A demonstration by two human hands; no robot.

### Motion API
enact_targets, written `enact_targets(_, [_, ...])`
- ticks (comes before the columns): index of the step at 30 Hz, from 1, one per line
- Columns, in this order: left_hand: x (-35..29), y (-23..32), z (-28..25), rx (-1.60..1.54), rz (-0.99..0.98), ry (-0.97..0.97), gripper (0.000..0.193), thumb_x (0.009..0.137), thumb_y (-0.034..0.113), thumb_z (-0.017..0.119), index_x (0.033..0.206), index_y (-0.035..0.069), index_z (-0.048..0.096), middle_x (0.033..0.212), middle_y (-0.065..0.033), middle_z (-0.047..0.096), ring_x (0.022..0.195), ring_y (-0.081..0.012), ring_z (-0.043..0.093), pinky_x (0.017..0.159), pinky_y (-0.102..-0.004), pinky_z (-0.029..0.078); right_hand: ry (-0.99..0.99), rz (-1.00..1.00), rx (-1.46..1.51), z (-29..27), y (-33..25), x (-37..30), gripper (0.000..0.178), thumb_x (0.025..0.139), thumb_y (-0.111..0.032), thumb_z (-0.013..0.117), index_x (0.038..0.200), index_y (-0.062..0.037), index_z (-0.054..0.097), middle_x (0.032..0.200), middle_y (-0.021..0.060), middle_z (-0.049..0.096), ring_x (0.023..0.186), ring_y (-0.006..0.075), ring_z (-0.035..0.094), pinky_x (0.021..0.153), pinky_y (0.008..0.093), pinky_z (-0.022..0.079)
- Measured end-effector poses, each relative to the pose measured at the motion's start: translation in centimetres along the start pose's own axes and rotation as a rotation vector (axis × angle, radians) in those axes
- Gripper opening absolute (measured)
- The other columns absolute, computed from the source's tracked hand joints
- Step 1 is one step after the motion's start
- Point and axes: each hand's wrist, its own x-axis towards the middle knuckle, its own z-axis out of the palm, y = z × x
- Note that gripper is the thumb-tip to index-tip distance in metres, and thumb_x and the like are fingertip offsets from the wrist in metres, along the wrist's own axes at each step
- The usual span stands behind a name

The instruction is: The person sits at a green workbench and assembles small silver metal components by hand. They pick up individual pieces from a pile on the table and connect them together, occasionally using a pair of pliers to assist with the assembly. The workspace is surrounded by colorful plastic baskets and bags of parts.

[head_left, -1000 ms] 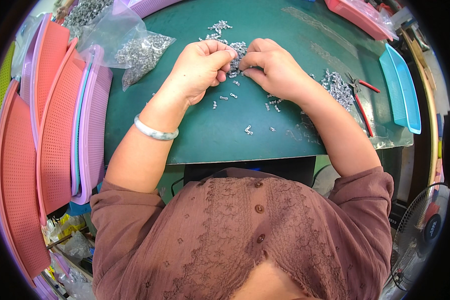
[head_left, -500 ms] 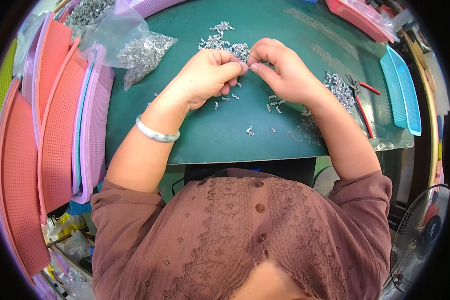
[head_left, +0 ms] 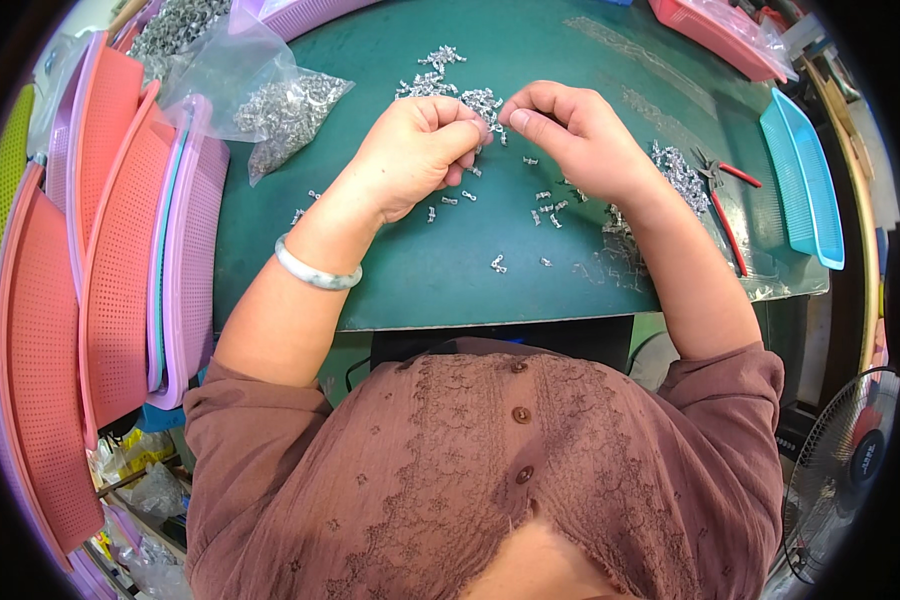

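My left hand [head_left: 420,152] is closed, thumb against curled fingers, beside a pile of small silvery metal parts [head_left: 482,101] on the green tabletop [head_left: 400,290]. Whatever it pinches is too small and too hidden to name. A short gap to the right, my right hand [head_left: 575,135] has its thumb and forefinger brought together. A tiny silvery part [head_left: 503,138] shows just under those fingertips; whether they grip it I cannot tell. Below the hands lie several loose metal parts [head_left: 548,212]. Another heap of parts [head_left: 682,180] spreads beyond my right wrist.
Red-handled pliers [head_left: 727,228] lie right of that heap, near a blue basket [head_left: 802,185]. At the left stand upright pink baskets [head_left: 120,270] and a purple one [head_left: 195,230]. A clear bag of metal parts [head_left: 292,112] rests at the back left. A fan [head_left: 840,460] stands lower right.
My hands were meeting at the fingertips over the pile; now they are slightly apart, the right one shifted to the right. A loose part now shows on the tabletop between them.
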Motion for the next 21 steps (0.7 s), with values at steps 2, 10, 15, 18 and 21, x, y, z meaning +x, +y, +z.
enact_targets(2, [0.0, 0.0, 0.0, 0.002, 0.016, -0.003, 0.009, 0.083, 0.013, 0.059, 0.081, 0.005, 0.06, 0.063, 0.0024, 0.053, 0.049, -0.0028, 0.044, 0.042, -0.0143, 0.032, -0.021, 0.026, -0.002, -0.1, -0.1, 0.0, 0.02, 0.083, -0.016, 0.056, 0.089, 0.0028, 0.061, 0.063, 0.0026, 0.055, 0.06, 0.0076, 0.046, 0.056, 0.0246, 0.041])
enact_targets(10, [-0.1, -0.2, 0.1, -0.019, 0.034, -0.013, 0.008, 0.083, 0.014, 0.059, 0.08, 0.006, 0.06, 0.063, 0.0032, 0.053, 0.05, -0.0019, 0.045, 0.041, -0.0138, 0.033, -0.036, 0.034, -0.018, 0.0, -0.8, -0.2, 0.019, 0.081, -0.015, 0.059, 0.089, 0.0024, 0.062, 0.069, 0.0049, 0.059, 0.062, 0.0078, 0.049, 0.057, 0.0236, 0.043])
enact_targets(15, [-0.1, 0.0, -0.2, -0.128, -0.011, -0.071, 0.01, 0.084, 0.014, 0.057, 0.082, 0.005, 0.061, 0.063, 0.0024, 0.053, 0.05, -0.0031, 0.046, 0.04, -0.0139, 0.031, 0.013, -0.081, -0.012, 0.1, 0.0, -0.1, 0.015, 0.08, -0.011, 0.059, 0.087, 0.0016, 0.062, 0.071, 0.0047, 0.059, 0.063, 0.0083, 0.051, 0.059, 0.0237, 0.044])
enact_targets(18, [0.0, -0.2, -0.3, -0.171, -0.019, -0.102, 0.011, 0.084, 0.014, 0.056, 0.083, 0.004, 0.061, 0.063, 0.0019, 0.053, 0.05, -0.0037, 0.046, 0.039, -0.0141, 0.03, 0.028, -0.154, -0.027, 0.1, 0.2, 0.0, 0.013, 0.079, -0.009, 0.06, 0.086, 0.0013, 0.062, 0.072, 0.0041, 0.058, 0.063, 0.008, 0.051, 0.059, 0.0231, 0.044])
enact_targets(21, [0.1, -0.2, -0.7, -0.195, -0.022, -0.144, 0.011, 0.083, 0.014, 0.057, 0.083, 0.003, 0.06, 0.065, 0.0004, 0.054, 0.052, -0.005, 0.049, 0.041, -0.0154, 0.034, 0.029, -0.182, -0.021, 0.2, 0.1, 0.0, 0.012, 0.079, -0.008, 0.06, 0.086, 0.0011, 0.061, 0.073, 0.004, 0.058, 0.064, 0.0078, 0.051, 0.059, 0.0226, 0.044])
